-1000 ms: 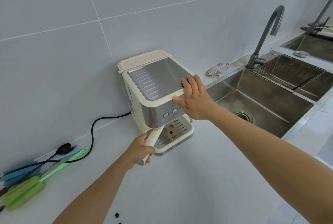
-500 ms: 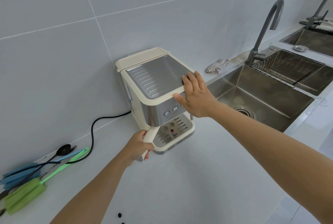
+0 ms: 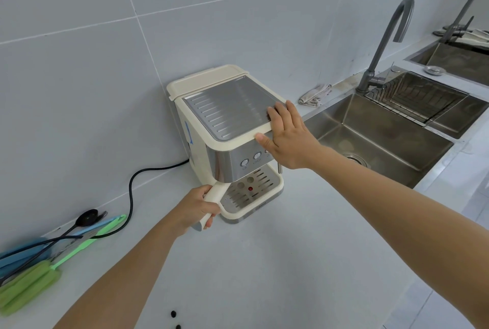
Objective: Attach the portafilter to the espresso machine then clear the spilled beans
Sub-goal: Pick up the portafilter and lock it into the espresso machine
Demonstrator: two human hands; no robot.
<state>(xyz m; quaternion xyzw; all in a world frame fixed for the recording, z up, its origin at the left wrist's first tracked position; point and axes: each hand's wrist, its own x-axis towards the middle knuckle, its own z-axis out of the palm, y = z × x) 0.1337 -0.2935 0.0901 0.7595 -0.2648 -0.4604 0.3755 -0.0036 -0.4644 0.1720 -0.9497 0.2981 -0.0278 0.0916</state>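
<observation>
left hand: grip wrapped around cream portafilter handle | right hand: grip spread flat on cream-and-steel espresso machine top | dark spilled beans on pale surface

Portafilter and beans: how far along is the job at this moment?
Done: nothing fully. In hand: the left hand grips the portafilter handle under the machine, which the right hand steadies from the top; whether it is locked cannot be seen. Left: the beans lie on the counter.
</observation>
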